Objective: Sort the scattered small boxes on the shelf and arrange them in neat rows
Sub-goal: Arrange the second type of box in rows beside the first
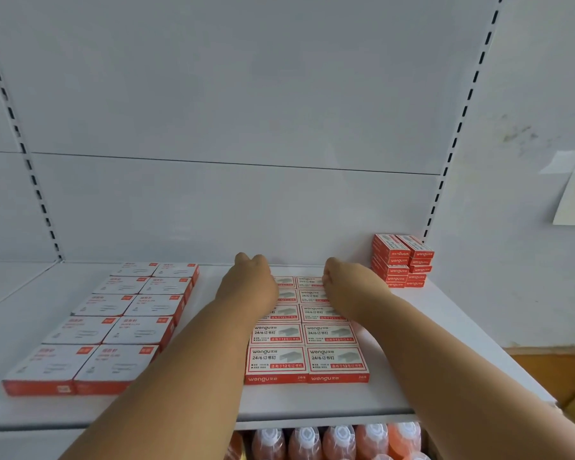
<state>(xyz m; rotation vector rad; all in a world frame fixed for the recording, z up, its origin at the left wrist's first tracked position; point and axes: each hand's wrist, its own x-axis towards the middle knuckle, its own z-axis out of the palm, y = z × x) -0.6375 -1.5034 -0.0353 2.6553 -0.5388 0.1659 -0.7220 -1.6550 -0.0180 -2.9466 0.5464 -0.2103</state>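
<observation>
Staple boxes [307, 330]: two neat columns, frame centre.
Left hand [249, 287]: we saw knuckles bent; grasp unclear.
Right hand [352, 287]: fingers curled at far boxes; grasp unclear.

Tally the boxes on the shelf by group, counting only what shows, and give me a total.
Larger white-topped boxes, left block, two columns of five: 10
Staple boxes lying flat, middle block, two columns of five, partly under the left hand and right hand: 10
Staple boxes stacked at the back right: about 10, not all faces show
Total: about 30
</observation>
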